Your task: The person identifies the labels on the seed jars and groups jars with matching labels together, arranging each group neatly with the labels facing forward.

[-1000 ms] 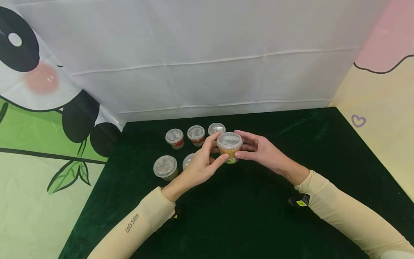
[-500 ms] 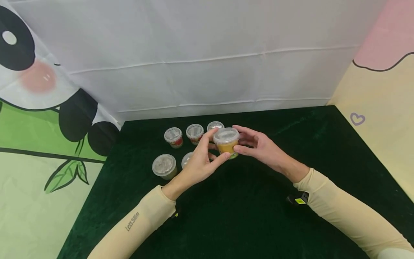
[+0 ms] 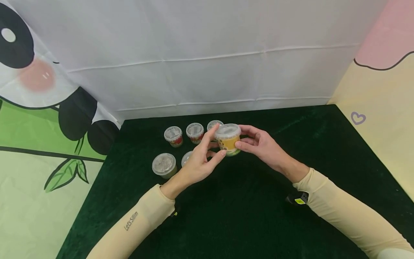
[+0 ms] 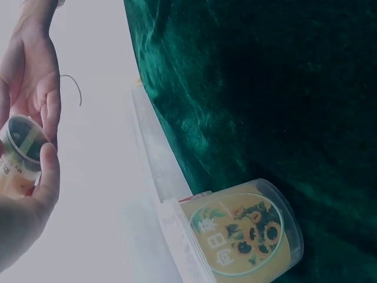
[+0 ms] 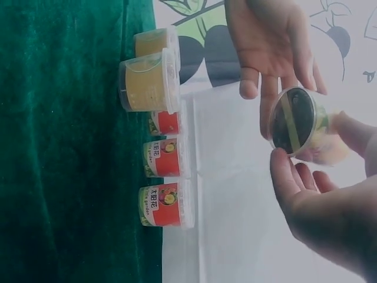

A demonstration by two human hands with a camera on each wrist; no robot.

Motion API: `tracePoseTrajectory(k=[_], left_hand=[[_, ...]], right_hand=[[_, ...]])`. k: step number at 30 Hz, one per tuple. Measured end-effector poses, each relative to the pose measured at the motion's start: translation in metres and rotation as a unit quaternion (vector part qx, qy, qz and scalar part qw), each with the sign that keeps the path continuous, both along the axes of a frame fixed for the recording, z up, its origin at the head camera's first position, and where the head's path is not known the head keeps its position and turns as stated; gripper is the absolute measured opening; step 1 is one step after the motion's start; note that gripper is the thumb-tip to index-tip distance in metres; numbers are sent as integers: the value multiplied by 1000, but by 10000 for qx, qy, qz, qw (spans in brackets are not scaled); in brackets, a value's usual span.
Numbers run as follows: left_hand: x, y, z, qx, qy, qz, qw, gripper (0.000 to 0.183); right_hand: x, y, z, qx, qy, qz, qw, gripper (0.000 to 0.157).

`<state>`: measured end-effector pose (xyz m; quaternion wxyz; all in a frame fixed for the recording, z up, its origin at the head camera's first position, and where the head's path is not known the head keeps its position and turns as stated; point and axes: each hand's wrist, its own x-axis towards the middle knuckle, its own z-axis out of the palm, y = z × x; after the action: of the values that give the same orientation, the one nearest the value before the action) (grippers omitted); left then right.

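Note:
A lidded plastic cup (image 3: 228,139) with a yellow label and a green band low down is held between both hands, above the dark green cloth. My left hand (image 3: 198,162) holds its left side, index finger by the lid and thumb near the base. On the other side my right hand (image 3: 266,151) pinches it with the thumb across the label. The right wrist view shows the cup's dark base (image 5: 293,121) with a pale strip across it. In the left wrist view, my left thumb (image 4: 50,174) lies against the cup.
Three red-labelled lidded cups (image 3: 173,136) stand in a back row, the right one partly behind my left fingers. In front are a larger yellow-labelled cup (image 3: 164,165) and another cup (image 3: 186,158) mostly hidden by my left hand. A white cloth wall (image 3: 207,82) rises behind.
The held cup has risen slightly and turned between my hands, so that its label with dark print now faces the head camera. The standing cups have stayed in place.

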<state>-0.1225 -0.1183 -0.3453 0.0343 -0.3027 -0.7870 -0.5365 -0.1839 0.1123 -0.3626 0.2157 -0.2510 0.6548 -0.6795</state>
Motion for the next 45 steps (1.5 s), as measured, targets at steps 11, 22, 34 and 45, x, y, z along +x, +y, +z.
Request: tracePoseTrajectory(k=[11, 22, 34, 45], left_hand=[[-10, -4, -22, -391, 177, 717, 9965, 79], [-7, -11, -19, -469, 84, 604, 9970, 68], [-6, -16, -18, -233, -219, 445, 9985, 58], [-11, -19, -18, -398, -698, 409, 9959, 59]], right_hand=[[5, -3, 2, 186, 423, 384, 9982, 62], [6, -6, 4, 370, 458, 300, 9978, 62], [5, -6, 5, 171, -25, 382, 9991, 60], [-1, -7, 0, 402, -134, 356, 9985, 63]])
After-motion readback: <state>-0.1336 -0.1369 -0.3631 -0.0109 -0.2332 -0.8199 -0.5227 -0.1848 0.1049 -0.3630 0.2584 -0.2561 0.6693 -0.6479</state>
